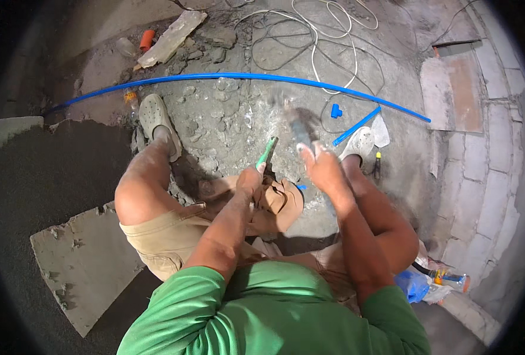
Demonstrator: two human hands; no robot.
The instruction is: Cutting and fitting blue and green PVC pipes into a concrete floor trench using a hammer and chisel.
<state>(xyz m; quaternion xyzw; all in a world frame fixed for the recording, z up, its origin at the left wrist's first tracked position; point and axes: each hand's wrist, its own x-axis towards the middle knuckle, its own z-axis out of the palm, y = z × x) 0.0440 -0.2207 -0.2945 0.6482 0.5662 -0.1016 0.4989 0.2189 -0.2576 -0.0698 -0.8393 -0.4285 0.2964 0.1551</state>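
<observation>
My left hand (251,177) is closed around a green chisel (266,152), which slants up from the fist with its dark end uppermost. Beside it, my right hand (323,168) grips a hammer (301,121) whose head and shaft are smeared by motion. The hammer is raised beyond the chisel, apart from it. Brown cloth or a bag (281,204) lies bunched below my left hand, between my legs. A small blue piece (301,187) shows at its edge. Broken concrete (206,130) covers the floor ahead of my hands.
A long blue pipe (227,76) arcs across the floor, with a short blue pipe (357,126) and a blue tee fitting (336,110) nearer. Loose cables (316,35) lie behind. A grey slab (88,257) sits left; a block wall (481,160) stands right. A yellow-ended tool (378,165) lies by my right foot.
</observation>
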